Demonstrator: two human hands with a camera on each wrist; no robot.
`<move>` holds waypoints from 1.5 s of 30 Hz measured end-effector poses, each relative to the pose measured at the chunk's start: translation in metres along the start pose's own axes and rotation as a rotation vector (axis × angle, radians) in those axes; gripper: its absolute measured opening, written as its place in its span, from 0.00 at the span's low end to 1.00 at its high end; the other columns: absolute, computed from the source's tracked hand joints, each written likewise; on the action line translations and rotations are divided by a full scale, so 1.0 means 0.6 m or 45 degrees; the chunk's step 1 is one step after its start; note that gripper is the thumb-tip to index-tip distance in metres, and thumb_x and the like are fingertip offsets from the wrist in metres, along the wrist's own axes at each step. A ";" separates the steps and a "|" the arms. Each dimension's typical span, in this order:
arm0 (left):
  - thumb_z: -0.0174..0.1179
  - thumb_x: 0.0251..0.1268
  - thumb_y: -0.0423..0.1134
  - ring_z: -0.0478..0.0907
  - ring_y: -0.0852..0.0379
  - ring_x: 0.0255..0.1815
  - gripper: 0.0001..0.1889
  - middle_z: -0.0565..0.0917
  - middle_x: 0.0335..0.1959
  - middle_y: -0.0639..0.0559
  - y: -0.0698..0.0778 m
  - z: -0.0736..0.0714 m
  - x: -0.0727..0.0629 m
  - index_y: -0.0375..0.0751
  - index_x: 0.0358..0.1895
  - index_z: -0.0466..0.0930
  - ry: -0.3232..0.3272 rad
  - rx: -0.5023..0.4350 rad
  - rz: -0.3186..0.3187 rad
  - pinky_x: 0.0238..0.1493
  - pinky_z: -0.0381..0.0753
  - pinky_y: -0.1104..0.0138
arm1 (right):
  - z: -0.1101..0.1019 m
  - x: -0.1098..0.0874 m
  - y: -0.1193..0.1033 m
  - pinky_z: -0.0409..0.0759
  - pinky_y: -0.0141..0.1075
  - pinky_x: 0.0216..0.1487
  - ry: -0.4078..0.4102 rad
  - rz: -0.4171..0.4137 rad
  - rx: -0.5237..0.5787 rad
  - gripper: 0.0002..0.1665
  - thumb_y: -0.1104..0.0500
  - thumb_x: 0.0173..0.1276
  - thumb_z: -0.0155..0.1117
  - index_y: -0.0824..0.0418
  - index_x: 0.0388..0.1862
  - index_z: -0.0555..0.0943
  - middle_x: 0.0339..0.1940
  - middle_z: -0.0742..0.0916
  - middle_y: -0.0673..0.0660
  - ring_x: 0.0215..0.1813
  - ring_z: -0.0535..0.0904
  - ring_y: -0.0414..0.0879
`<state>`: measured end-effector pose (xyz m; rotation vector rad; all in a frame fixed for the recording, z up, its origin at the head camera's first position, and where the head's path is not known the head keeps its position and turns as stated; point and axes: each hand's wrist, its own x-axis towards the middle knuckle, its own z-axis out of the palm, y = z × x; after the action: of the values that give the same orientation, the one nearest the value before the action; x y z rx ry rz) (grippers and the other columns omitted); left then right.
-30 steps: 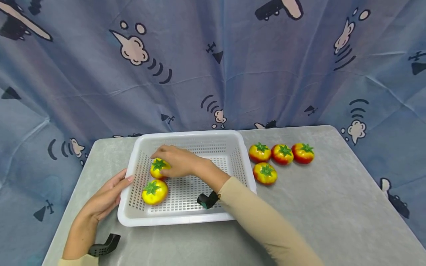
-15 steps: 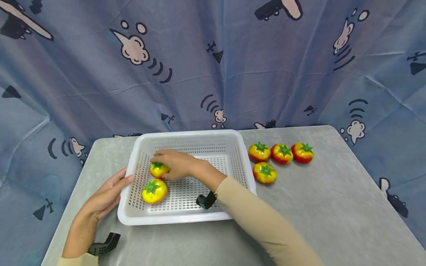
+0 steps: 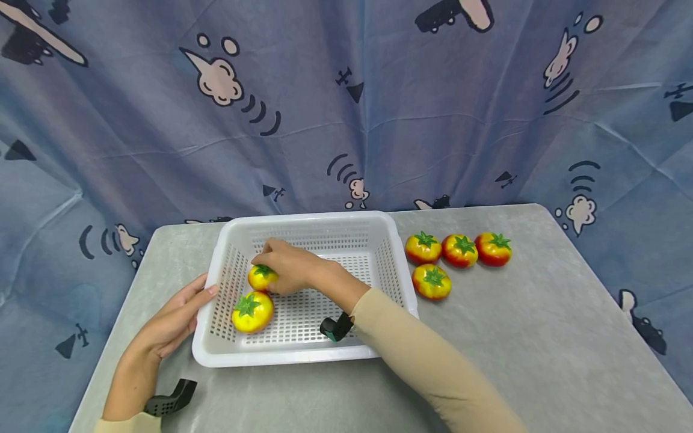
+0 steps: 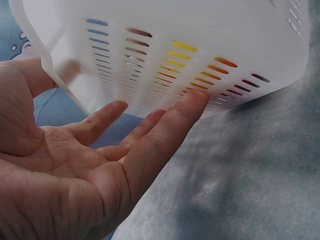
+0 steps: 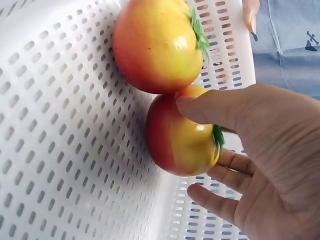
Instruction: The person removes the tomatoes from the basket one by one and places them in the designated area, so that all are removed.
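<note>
- Held fruit [image 3: 262, 279]: placed left of centre in the head view, within the white basket [image 3: 308, 220], near its left wall; it lies to the lower left of the right hand [image 3: 293, 267], with its upper and right edges partly covered by the fingers.
- It is held by the right hand; in the right wrist view the thumb is laid across it from the right, while the other fingers are curled at its lower right, one fingertip standing apart from the skin.
- No clear long axis is shown, the shape being round and squat; the green leafy top is turned upward in the head view, toward the right in the right wrist view.
- A second fruit [image 3: 252, 313] is seen just below in the head view; the two are shown touching in the right wrist view, the thumb tip close to that contact; little room is judged left there.
- The left hand [image 3: 175, 316] is farther off, separated by the basket's wall; its fingers are spread and nearly straight against the outside, the thumb at the rim.
- Four other fruits [image 3: 431, 282] are grouped on the counter [image 3: 541, 331], right of the basket.
</note>
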<state>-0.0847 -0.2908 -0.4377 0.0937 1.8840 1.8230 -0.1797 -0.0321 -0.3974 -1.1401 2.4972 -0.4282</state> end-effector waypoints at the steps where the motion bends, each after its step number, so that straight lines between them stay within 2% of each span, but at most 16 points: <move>1: 0.42 0.90 0.49 0.84 0.61 0.61 0.39 0.51 0.83 0.20 0.000 0.000 0.000 0.42 0.88 0.30 0.002 -0.002 -0.001 0.56 0.89 0.52 | 0.000 0.000 0.000 0.76 0.39 0.76 -0.002 0.003 -0.008 0.35 0.57 0.72 0.71 0.54 0.77 0.76 0.76 0.75 0.58 0.72 0.75 0.49; 3: 0.42 0.90 0.49 0.84 0.61 0.61 0.39 0.51 0.83 0.20 -0.001 0.001 0.000 0.42 0.88 0.30 0.006 -0.004 -0.006 0.56 0.89 0.52 | 0.001 0.002 0.001 0.71 0.40 0.81 -0.010 -0.004 -0.016 0.36 0.57 0.72 0.71 0.55 0.78 0.75 0.80 0.73 0.57 0.78 0.73 0.50; 6: 0.42 0.90 0.48 0.84 0.62 0.61 0.39 0.50 0.83 0.21 -0.001 0.000 0.000 0.42 0.88 0.30 0.008 -0.008 -0.012 0.56 0.89 0.53 | 0.002 0.003 0.000 0.66 0.40 0.84 -0.037 -0.021 -0.001 0.37 0.58 0.72 0.71 0.55 0.79 0.73 0.82 0.74 0.55 0.81 0.71 0.50; 12: 0.42 0.90 0.48 0.83 0.62 0.61 0.39 0.50 0.83 0.21 0.000 0.001 0.000 0.42 0.88 0.31 0.005 -0.009 -0.009 0.56 0.89 0.54 | 0.002 0.002 0.001 0.73 0.40 0.79 -0.053 -0.028 0.014 0.35 0.58 0.76 0.68 0.48 0.80 0.73 0.76 0.79 0.54 0.73 0.77 0.47; 15: 0.42 0.90 0.49 0.84 0.62 0.61 0.38 0.51 0.82 0.21 -0.001 0.002 0.000 0.41 0.88 0.32 0.009 -0.011 -0.008 0.56 0.89 0.54 | 0.002 -0.001 0.001 0.74 0.41 0.78 -0.047 -0.027 -0.005 0.33 0.57 0.76 0.68 0.48 0.78 0.75 0.75 0.79 0.55 0.71 0.77 0.48; 23: 0.41 0.90 0.49 0.84 0.61 0.61 0.38 0.53 0.81 0.22 0.000 0.003 0.000 0.41 0.88 0.32 0.005 -0.002 -0.005 0.56 0.89 0.53 | -0.001 -0.008 0.000 0.75 0.39 0.77 -0.059 -0.018 -0.023 0.37 0.62 0.71 0.70 0.49 0.79 0.74 0.72 0.81 0.56 0.68 0.78 0.47; 27: 0.42 0.90 0.48 0.85 0.61 0.60 0.38 0.60 0.79 0.27 -0.001 0.003 0.000 0.40 0.88 0.33 0.007 0.002 -0.003 0.56 0.89 0.53 | -0.002 -0.010 0.000 0.77 0.40 0.75 -0.061 -0.008 -0.038 0.37 0.60 0.72 0.70 0.48 0.79 0.74 0.69 0.81 0.56 0.64 0.78 0.47; 32: 0.42 0.90 0.48 0.86 0.59 0.60 0.38 0.69 0.75 0.38 -0.003 0.002 0.000 0.40 0.88 0.33 0.005 -0.001 -0.001 0.55 0.89 0.53 | -0.001 -0.010 0.002 0.79 0.40 0.71 -0.039 0.002 -0.049 0.37 0.58 0.71 0.73 0.48 0.78 0.74 0.66 0.82 0.57 0.61 0.78 0.47; 36: 0.42 0.90 0.48 0.86 0.59 0.60 0.38 0.71 0.73 0.42 -0.003 0.002 0.001 0.40 0.87 0.33 0.004 -0.005 -0.006 0.55 0.89 0.52 | -0.001 -0.010 0.006 0.80 0.38 0.68 -0.022 -0.009 -0.061 0.37 0.58 0.70 0.74 0.48 0.77 0.75 0.62 0.82 0.56 0.57 0.78 0.46; 40: 0.42 0.90 0.48 0.86 0.59 0.59 0.38 0.72 0.72 0.44 -0.003 0.002 0.000 0.40 0.87 0.34 0.008 -0.004 -0.005 0.55 0.89 0.52 | -0.005 -0.013 0.004 0.80 0.40 0.70 -0.018 0.005 -0.080 0.37 0.58 0.71 0.72 0.49 0.78 0.75 0.64 0.82 0.56 0.59 0.78 0.46; 45: 0.41 0.90 0.48 0.86 0.59 0.59 0.38 0.64 0.77 0.30 -0.002 0.002 0.000 0.41 0.88 0.33 0.009 0.003 -0.007 0.55 0.90 0.52 | -0.013 -0.016 -0.001 0.79 0.41 0.72 -0.003 0.008 -0.100 0.37 0.58 0.72 0.71 0.50 0.79 0.73 0.68 0.82 0.56 0.64 0.79 0.48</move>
<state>-0.0839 -0.2900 -0.4387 0.0828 1.8895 1.8199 -0.1771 -0.0244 -0.3884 -1.1610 2.5351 -0.3299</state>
